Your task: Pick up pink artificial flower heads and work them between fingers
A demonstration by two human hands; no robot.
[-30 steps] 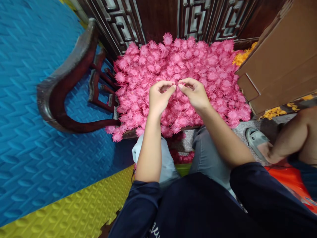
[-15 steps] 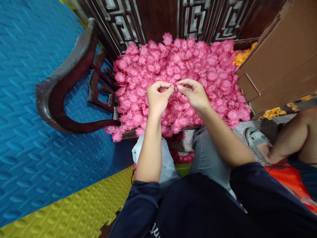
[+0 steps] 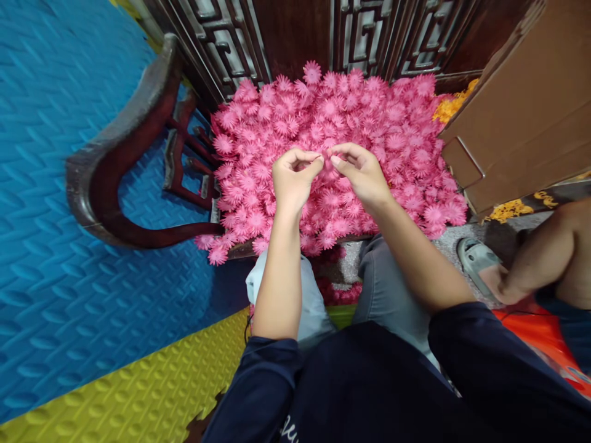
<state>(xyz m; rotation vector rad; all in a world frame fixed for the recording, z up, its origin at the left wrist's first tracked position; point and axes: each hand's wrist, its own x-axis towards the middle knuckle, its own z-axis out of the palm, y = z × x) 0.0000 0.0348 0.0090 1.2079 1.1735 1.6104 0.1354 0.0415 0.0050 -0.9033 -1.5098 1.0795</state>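
A broad heap of pink artificial flowers [image 3: 258, 141] with thin pointed petals lies in front of me. Over its middle, my left hand [image 3: 295, 175] pinches with thumb and forefinger. Facing it, my right hand [image 3: 362, 172] makes the same pinch, its fingertips a small gap away from the left ones. A bit of pink flower [image 3: 327, 158] shows between the two sets of fingertips. Its outline blends into the heap behind, so its exact shape is hard to make out.
A dark curved wooden armrest [image 3: 99, 184] stands left of the heap, over blue matting [image 3: 41, 258]. Carved wooden panels [image 3: 295, 37] rise behind. At right are a cardboard box [image 3: 521, 104], orange flower pieces [image 3: 510, 210] and another person's sandalled foot [image 3: 482, 267].
My fingertips have drawn slightly apart and a little upward. The heap and the armrest stay where they were.
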